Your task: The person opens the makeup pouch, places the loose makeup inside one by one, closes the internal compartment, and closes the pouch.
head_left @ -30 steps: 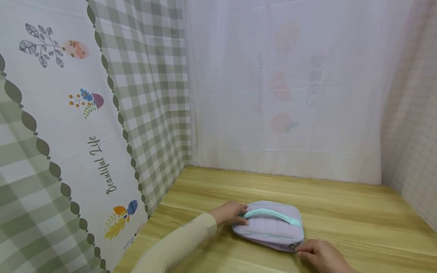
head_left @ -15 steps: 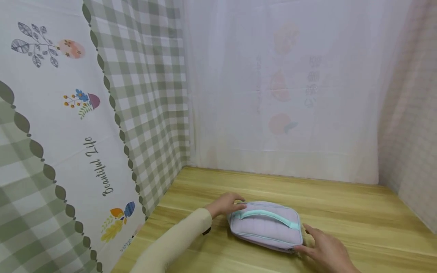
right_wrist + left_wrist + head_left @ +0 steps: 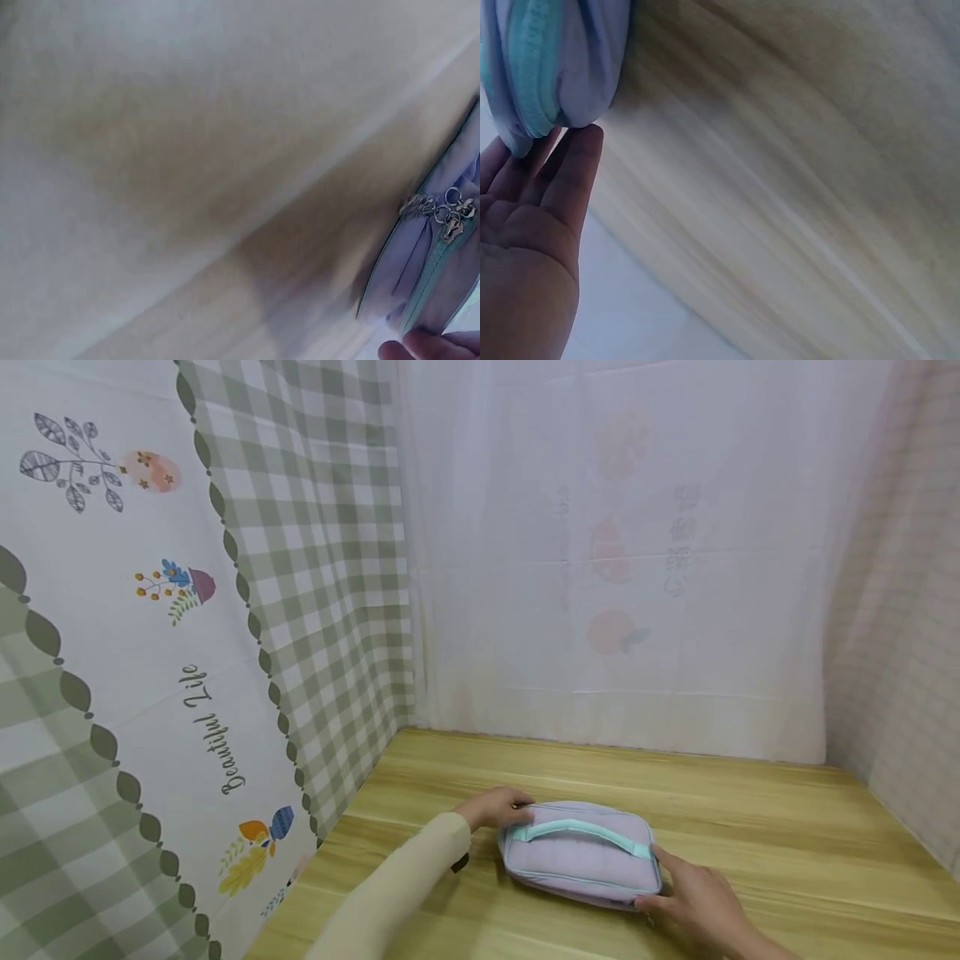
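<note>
A lavender zippered cosmetic bag [image 3: 577,864] lies on the table, its turquoise handle [image 3: 588,829] arched across the top. At its far left corner is my left hand [image 3: 495,808]; in the left wrist view the fingers [image 3: 574,172] are nearly straight, their tips against the bag's end. My right hand [image 3: 701,897] holds the right end, thumb at the front corner and index finger beside the handle's base. Metal zipper pulls [image 3: 451,229] with rings hang on the turquoise zipper in the right wrist view. Only fingertips [image 3: 431,346] of the right hand show there.
The wood-grain table [image 3: 765,810] extends around the bag. A green checked cloth [image 3: 322,527] with printed plants hangs on the left, a sheer white curtain [image 3: 510,610] at the back. Another pale checked cloth [image 3: 900,610] hangs on the right.
My right hand has let go of the zipper area at the front right corner and spread onto the bag's right end. The left hand has slid toward the far left corner. The bag has hardly moved.
</note>
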Demonstrator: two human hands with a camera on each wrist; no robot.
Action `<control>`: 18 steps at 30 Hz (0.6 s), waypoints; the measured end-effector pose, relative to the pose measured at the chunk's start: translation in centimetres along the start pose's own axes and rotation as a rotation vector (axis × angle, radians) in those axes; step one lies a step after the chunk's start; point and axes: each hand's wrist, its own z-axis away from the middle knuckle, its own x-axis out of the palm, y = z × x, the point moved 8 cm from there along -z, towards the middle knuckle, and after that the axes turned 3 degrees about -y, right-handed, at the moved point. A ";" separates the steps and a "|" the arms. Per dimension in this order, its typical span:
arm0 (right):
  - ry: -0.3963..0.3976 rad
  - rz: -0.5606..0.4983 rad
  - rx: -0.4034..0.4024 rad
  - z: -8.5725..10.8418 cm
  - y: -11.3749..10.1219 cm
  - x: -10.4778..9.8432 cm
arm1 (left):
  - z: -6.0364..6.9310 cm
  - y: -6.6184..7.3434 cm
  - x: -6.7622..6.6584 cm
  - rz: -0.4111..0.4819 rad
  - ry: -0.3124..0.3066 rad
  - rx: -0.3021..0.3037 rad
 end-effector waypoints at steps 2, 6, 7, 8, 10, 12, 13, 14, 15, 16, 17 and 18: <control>0.002 -0.024 0.003 -0.2 0.3 -0.1 | 0.1 -0.1 0.0 -0.005 0.006 0.010; 0.012 -0.064 -0.014 -0.9 1.0 -0.5 | 0.3 -0.2 -0.1 0.013 0.016 0.023; 0.010 -0.078 -0.019 -1.1 1.2 -0.6 | 0.4 -0.2 -0.1 0.017 0.018 0.026; 0.019 -0.074 -0.035 -1.3 1.3 -0.7 | 0.5 -0.3 -0.1 0.021 0.020 0.028; 0.023 -0.063 -0.059 -1.7 1.4 -0.9 | 0.7 -0.3 -0.1 0.036 0.026 0.032; 0.011 -0.066 -0.070 -2.1 1.7 -1.0 | 0.9 -0.4 -0.1 0.054 0.026 0.039; 0.010 -0.065 -0.078 -2.3 1.7 -1.1 | 1.0 -0.4 -0.1 0.065 0.025 0.041; 0.010 -0.057 -0.089 -2.5 1.8 -1.2 | 1.1 -0.4 0.0 0.079 0.023 0.046; 0.006 -0.060 -0.091 -2.7 1.9 -1.2 | 1.2 -0.4 0.0 0.097 0.022 0.047; 0.005 -0.056 -0.093 -2.9 2.0 -1.3 | 1.4 -0.4 0.0 0.109 0.020 0.053; 0.007 -0.053 -0.099 -3.2 2.0 -1.4 | 1.5 -0.5 0.1 0.122 0.017 0.055; 0.020 -0.040 -0.112 -3.4 2.0 -1.5 | 1.7 -0.5 0.1 0.134 0.017 0.055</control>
